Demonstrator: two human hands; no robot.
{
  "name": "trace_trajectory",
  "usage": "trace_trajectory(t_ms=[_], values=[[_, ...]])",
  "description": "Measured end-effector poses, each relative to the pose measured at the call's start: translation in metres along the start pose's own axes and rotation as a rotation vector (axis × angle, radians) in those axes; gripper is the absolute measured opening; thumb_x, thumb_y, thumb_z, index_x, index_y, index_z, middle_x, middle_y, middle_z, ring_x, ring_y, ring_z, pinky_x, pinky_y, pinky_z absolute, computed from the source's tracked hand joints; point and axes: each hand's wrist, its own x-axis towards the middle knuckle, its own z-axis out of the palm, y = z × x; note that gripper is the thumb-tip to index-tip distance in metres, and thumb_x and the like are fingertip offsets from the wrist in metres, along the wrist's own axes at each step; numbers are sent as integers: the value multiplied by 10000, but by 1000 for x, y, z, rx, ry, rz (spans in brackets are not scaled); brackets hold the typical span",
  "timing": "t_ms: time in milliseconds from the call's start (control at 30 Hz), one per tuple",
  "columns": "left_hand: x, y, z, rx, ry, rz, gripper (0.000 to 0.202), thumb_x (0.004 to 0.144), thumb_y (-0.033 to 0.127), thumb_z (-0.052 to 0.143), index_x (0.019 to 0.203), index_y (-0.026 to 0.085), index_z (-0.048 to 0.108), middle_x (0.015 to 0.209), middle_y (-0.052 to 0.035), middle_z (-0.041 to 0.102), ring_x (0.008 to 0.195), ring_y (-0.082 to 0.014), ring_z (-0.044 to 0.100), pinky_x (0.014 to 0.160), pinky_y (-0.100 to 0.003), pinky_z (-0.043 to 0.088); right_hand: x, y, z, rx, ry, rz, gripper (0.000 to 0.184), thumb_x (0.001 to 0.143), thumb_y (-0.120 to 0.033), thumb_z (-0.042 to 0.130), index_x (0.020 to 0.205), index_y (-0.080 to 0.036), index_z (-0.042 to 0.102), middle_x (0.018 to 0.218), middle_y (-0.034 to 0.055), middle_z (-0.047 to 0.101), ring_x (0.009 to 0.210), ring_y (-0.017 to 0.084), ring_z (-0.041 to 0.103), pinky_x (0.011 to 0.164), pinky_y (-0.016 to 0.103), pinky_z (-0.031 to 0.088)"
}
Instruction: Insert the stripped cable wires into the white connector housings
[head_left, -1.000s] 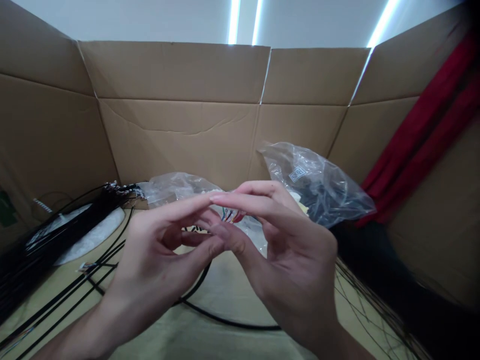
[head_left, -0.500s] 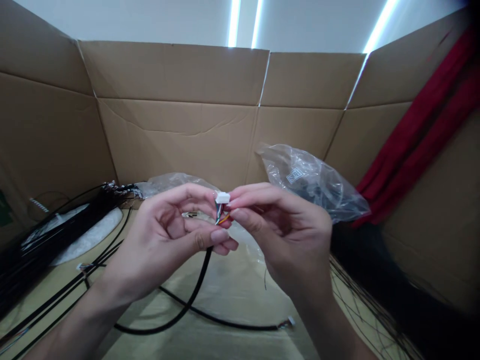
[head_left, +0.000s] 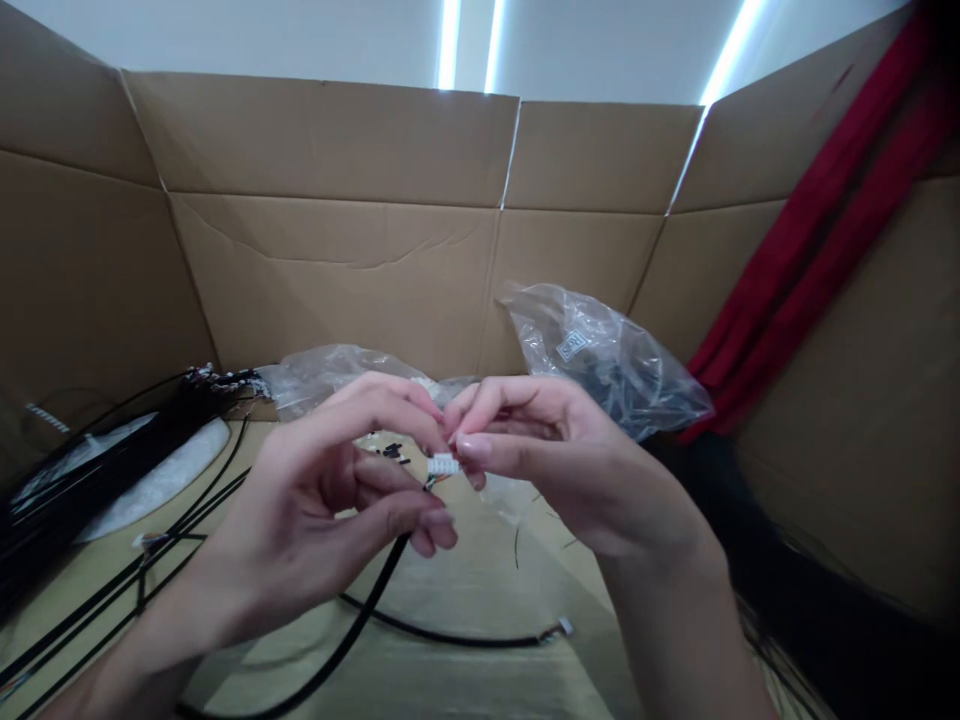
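Fingers (head_left: 472, 448) of R hand (head_left: 555, 450) pinch white wire connector (head_left: 442, 464); L hand (head_left: 315, 490) clenches black cable (head_left: 373, 590) just below. Small black pieces (head_left: 390, 451) on bench (head_left: 480, 650) beyond fingers, clear plastic bag (head_left: 592, 355) further back.

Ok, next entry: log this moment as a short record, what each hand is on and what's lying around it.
Left hand: grips a black sheathed cable just below the connector
Right hand: fingertips on a white plastic connector
Connector wires: thin, coloured, mostly hidden by fingers
Nearby: small black pieces beyond the hands; clear plastic bag; clear plastic bag of black cables
Left side: bundle of black cables
Surroundings: cardboard walls; red cloth
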Motion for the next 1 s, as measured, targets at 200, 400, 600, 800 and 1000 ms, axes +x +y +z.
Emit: trace_trajectory(t_ms=[200,400,600,800,1000], values=[[-5,5,-13,236,-257,-32,201,898,102,644,993,279,641,1195,1,491,687,-111,757,632,-216,673,10,7,-10,138,-224,233,148,656,-182,842,650,-143,700,601,-14,697,548,69,632,531,153,497],[-2,17,-29,575,-426,23,175,925,130,601,971,283,674,1158,-22,632,748,-86,699,654,-156,623,22,22,-18,125,-322,270,99,643,-99,817,652,-134,725,663,-34,723,611,51,662,596,133,523],[4,13,-39,354,-408,91,85,888,180,694,923,256,704,778,-20,726,1001,-199,671,743,-234,635,29,34,-18,154,-415,286,113,661,-174,841,714,-133,750,670,-11,727,584,66,665,560,143,524],[7,7,-43,268,-423,71,110,870,163,717,934,254,717,712,-11,711,920,-203,711,732,-265,637,23,34,-8,186,-391,271,148,697,-222,800,764,-142,694,717,0,721,628,91,678,592,183,552],[11,17,-43,546,-537,23,116,917,166,643,870,229,727,1063,-36,648,955,-159,709,817,-250,617,23,33,-9,107,-362,287,64,669,-113,748,702,-138,699,679,-22,706,603,65,640,577,151,531]])
